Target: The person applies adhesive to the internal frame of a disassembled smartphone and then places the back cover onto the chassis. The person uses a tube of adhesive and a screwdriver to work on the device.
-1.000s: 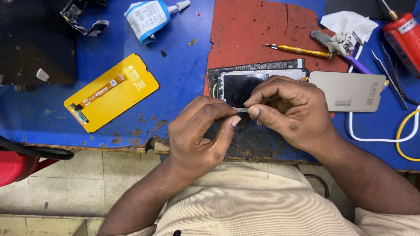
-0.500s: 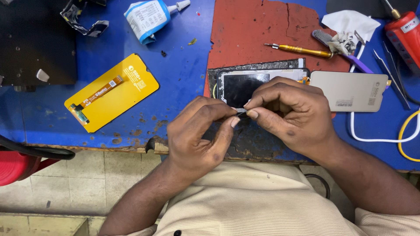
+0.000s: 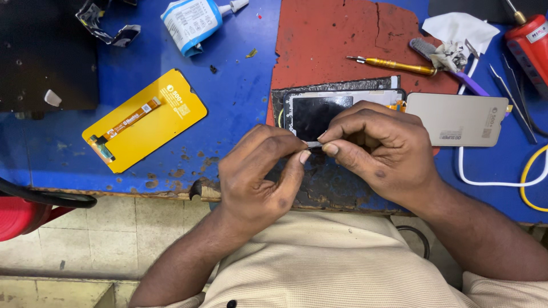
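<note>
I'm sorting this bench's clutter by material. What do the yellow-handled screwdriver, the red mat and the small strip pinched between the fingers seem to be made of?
Yellow-handled screwdriver: glossy amber handle, likely plastic, with a thin metal shaft.
Red mat: dull, cracked, with frayed edges, probably rubber or leatherette.
Small strip, held between the left hand and right hand: thin, grey, slightly shiny; metal or foil, too small to tell.

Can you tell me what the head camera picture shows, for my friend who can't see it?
Two hands, the left hand and the right hand, pinch a tiny thin strip between their fingertips over an opened phone on a blue workbench. A yellow screen panel, a glue tube and a screwdriver lie around.
</note>
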